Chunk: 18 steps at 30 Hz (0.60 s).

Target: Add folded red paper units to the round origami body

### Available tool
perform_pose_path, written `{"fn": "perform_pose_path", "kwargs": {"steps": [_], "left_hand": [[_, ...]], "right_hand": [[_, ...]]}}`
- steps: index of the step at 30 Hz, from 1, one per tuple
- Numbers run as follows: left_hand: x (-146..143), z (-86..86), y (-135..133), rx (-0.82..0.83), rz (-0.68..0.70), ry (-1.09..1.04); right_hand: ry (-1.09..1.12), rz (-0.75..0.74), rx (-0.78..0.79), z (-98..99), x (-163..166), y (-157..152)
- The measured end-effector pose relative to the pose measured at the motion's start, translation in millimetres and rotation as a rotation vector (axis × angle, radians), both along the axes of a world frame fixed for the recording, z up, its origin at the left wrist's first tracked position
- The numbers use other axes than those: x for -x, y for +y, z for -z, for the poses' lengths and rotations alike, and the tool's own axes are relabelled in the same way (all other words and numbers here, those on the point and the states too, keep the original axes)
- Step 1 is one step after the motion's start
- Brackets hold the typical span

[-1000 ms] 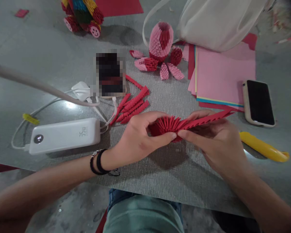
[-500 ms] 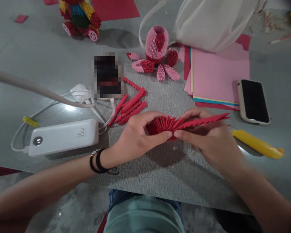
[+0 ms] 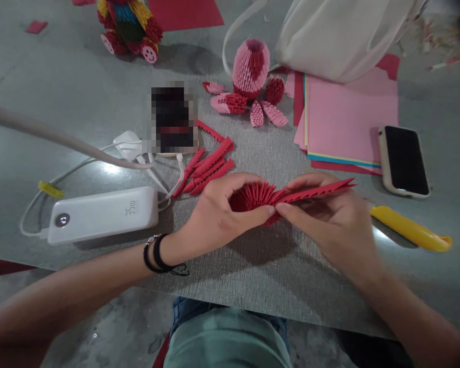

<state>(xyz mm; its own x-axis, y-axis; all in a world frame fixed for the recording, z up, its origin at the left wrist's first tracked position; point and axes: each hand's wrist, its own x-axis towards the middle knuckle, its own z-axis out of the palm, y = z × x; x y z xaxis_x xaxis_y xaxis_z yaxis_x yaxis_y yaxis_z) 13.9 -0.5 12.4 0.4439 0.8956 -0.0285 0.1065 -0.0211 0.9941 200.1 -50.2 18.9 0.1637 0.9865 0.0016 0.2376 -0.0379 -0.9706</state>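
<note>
In the head view, we had both hands on one piece of work, raised just off the near middle of the grey textured bench (image 3: 253,276): a spiky rosette of red folded-paper units (image 3: 255,196). Our left hand (image 3: 218,214) curled round its left side, thumb and fingers closed on it. Our right hand (image 3: 329,225) pinched the long red strip of interlocked units (image 3: 318,190), which ran out to the right from the rosette.

We judged the step to be working that strip round into the rosette. Any further move called for a firm pinch at the joint, lest units slip apart.

Loose red strips (image 3: 209,166) lay just beyond the left hand and a white power bank (image 3: 103,214) to the left. A yellow utility knife (image 3: 410,235) lay near the right wrist, with a black phone (image 3: 404,161) beyond it. Nothing blocked the hands.
</note>
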Motion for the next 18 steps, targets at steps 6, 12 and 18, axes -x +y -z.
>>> {"fn": "perform_pose_path", "kwargs": {"steps": [6,12,18], "left_hand": [[0,-0.3,1,0.005,0.001,-0.021],[1,-0.3,1,0.041,-0.014,-0.016],[1,2.2,1,0.122,-0.081,-0.104]], "right_hand": [[0.038,0.014,0.033,1.8,3,-3],[-0.039,0.025,-0.062,0.7,2,-2],[0.167,0.003,0.064,-0.6,-14,7]]}}
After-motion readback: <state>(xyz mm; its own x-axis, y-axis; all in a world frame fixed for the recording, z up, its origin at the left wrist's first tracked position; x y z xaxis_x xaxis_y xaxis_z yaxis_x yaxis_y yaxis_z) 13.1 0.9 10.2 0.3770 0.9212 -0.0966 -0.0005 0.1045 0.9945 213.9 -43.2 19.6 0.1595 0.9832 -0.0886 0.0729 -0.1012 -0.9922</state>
